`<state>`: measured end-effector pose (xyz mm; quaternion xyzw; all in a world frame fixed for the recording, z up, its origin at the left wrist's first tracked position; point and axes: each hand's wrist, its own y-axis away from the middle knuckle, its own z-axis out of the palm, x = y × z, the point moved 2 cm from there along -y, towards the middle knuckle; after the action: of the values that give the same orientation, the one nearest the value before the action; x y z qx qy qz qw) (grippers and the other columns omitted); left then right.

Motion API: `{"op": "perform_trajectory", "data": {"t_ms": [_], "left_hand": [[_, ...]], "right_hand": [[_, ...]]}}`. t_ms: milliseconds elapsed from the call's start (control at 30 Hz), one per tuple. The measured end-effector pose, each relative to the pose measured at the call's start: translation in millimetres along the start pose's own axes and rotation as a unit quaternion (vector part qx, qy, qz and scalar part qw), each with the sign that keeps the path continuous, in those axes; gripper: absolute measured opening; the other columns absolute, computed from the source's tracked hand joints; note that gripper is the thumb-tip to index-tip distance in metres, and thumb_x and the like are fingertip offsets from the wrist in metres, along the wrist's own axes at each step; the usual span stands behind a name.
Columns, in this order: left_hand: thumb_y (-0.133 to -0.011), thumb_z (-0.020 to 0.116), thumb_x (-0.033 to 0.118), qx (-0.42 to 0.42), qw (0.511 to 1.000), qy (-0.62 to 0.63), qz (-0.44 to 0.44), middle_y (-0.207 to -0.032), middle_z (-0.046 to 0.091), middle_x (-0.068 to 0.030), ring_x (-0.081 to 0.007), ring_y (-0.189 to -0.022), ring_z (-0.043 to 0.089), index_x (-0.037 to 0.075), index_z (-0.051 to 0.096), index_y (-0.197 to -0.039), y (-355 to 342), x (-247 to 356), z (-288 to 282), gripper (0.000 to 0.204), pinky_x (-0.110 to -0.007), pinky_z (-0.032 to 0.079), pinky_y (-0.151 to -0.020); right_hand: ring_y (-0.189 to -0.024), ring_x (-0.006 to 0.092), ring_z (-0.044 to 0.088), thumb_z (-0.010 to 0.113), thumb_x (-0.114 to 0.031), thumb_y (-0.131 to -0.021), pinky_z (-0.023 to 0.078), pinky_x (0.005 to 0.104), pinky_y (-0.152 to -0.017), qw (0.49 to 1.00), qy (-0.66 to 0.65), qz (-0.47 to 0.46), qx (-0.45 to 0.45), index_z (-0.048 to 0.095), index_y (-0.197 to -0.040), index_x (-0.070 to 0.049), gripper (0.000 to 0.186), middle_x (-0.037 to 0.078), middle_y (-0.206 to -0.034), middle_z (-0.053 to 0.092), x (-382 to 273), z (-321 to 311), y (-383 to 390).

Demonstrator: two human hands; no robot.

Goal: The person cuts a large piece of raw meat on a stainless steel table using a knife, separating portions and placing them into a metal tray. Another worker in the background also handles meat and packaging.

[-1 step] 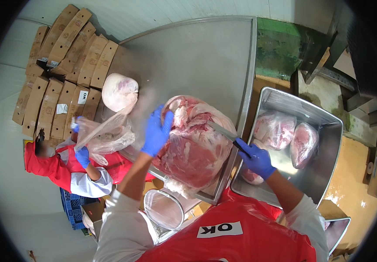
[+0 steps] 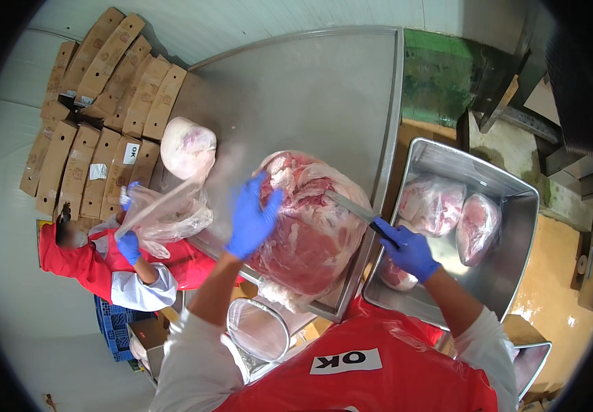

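A large piece of raw meat (image 2: 303,240) with pale fat round its rim lies on the steel table in front of me. Gloved in blue, my left hand (image 2: 252,218) rests on its left side, fingers stretched out and holding nothing. My right hand (image 2: 412,253), gloved too, is closed round the black handle of a knife (image 2: 353,207). The blade points left across the upper right of the meat, its tip at a red cut in the middle. Some pale trimmings (image 2: 281,295) sit at the meat's near edge.
To my right stands a deep steel tub (image 2: 527,226) with bagged pieces of meat (image 2: 434,204). At left a co-worker in a red apron holds a clear plastic bag (image 2: 166,213) beside another pale piece of meat (image 2: 188,145). Cardboard boxes (image 2: 97,165) are stacked behind. A plastic-lined container (image 2: 259,329) stands below the table.
My left hand has shifted slightly right and down over the meat, its fingers more extended. My right hand has drawn a little right and down with the knife.
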<state>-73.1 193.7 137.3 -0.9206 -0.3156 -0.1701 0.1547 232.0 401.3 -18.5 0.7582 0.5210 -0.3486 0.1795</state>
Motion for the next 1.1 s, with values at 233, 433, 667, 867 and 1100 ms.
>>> {"op": "perform_trajectory", "data": {"t_ms": [233, 433, 667, 867, 1100], "left_hand": [[-0.083, 0.083, 0.044, 0.041, 0.972, -0.228, 0.042, -0.138, 0.064, -0.0201, -0.0367, -0.120, 0.064, 0.006, 0.059, -0.147, 78.8, 48.3, 28.0, 0.078, -0.051, 0.045, -0.103], [-0.081, 0.084, 0.041, 0.062, 0.975, -0.214, -0.002, -0.130, 0.068, -0.0187, -0.0369, -0.114, 0.066, 0.003, 0.062, -0.142, 67.2, 47.9, 33.4, 0.075, -0.049, 0.048, -0.099], [-0.081, 0.085, 0.035, 0.105, 0.975, -0.197, 0.020, -0.126, 0.070, -0.0187, -0.0369, -0.111, 0.068, 0.002, 0.064, -0.136, 72.2, 35.7, 38.0, 0.067, -0.048, 0.050, -0.098], [-0.087, 0.079, 0.034, 0.155, 0.966, -0.172, 0.114, -0.135, 0.065, -0.0181, -0.0383, -0.122, 0.062, 0.003, 0.063, -0.138, 65.5, 46.7, 54.5, 0.062, -0.050, 0.046, -0.101], [-0.089, 0.075, 0.030, 0.044, 0.974, -0.223, 0.008, -0.128, 0.062, -0.0153, -0.0366, -0.115, 0.057, 0.005, 0.064, -0.133, 3.9, 90.7, 88.0, 0.052, -0.051, 0.044, -0.098]], "right_hand": [[-0.062, 0.0309, 0.067, 0.072, -0.033, -0.098, 0.053, 0.0443, -0.052, 0.992, 0.061, -0.105, 0.015, 0.059, -0.153, -0.030, 0.057, 0.011, -0.076, 0.065, -21.7, -50.8, -23.9], [-0.071, 0.0388, 0.068, 0.065, -0.027, -0.102, 0.056, 0.0521, -0.062, 0.998, 0.051, -0.016, -0.021, 0.049, -0.158, -0.023, 0.059, 0.020, -0.101, 0.064, 25.7, 118.7, 41.2], [-0.081, 0.0438, 0.069, 0.065, -0.020, -0.100, 0.057, 0.0549, -0.070, 0.998, -0.044, 0.030, 0.020, 0.050, -0.155, -0.016, 0.057, 0.022, -0.107, 0.063, 22.5, 148.8, 59.5], [-0.090, 0.0434, 0.069, 0.066, -0.016, -0.099, 0.056, 0.0526, -0.078, 0.980, -0.068, 0.029, 0.184, 0.049, -0.156, -0.016, 0.060, 0.023, -0.109, 0.066, 12.9, 64.7, 55.8], [-0.098, 0.0434, 0.069, 0.065, -0.027, -0.101, 0.055, 0.0547, -0.087, 0.987, 0.037, 0.062, 0.144, 0.053, -0.153, -0.016, 0.055, 0.021, -0.108, 0.068, 63.2, 78.5, -122.1]]}}
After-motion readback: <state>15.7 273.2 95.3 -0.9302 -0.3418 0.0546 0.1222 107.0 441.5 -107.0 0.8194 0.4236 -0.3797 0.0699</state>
